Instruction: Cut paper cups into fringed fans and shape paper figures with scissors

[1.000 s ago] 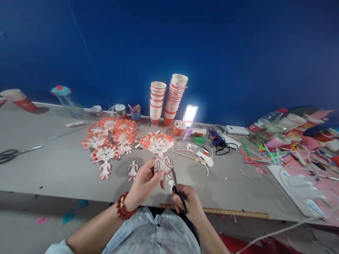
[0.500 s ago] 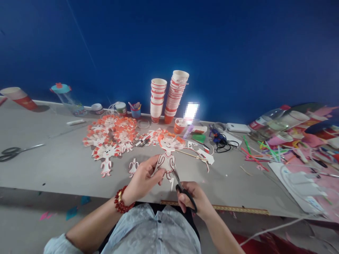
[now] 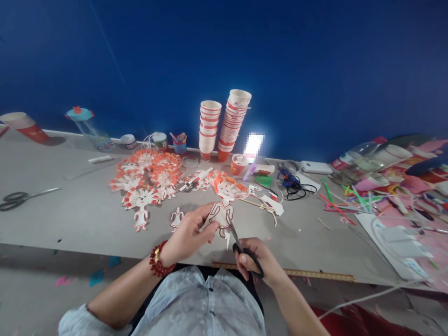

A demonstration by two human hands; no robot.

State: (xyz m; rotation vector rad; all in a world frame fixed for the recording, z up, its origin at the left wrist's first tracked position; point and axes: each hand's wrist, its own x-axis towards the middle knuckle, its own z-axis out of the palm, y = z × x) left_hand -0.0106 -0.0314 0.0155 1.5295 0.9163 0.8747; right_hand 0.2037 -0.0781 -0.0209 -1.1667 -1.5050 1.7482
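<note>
Between the thumb and fingers of my left hand (image 3: 192, 232) is a paper doll (image 3: 220, 214), white with a red-outlined dress, a smiling face and orange hair. My right hand (image 3: 254, 259) grips black-handled scissors (image 3: 238, 240), with fingers in the loops. The blades point up and left and meet the doll's right edge beside the dress. A thin white paper scrap (image 3: 227, 241) hangs under the doll near the blades. Left of my left hand, a small paper dress cutout (image 3: 177, 218) lies on the table. Further left is a finished-looking doll with fringed hair (image 3: 141, 207).
A heap of orange-fringed paper pieces (image 3: 150, 170) lies left of centre. Two tall stacks of paper cups (image 3: 210, 130) stand against the blue wall. Another pair of scissors (image 3: 26, 198) rests at far left. Straws (image 3: 350, 200), a plastic bottle (image 3: 353, 156) and cables crowd the right side.
The doll has tilted slightly, its head leaning further right. Both hands stay almost in place, with the scissors still at the doll's right edge.
</note>
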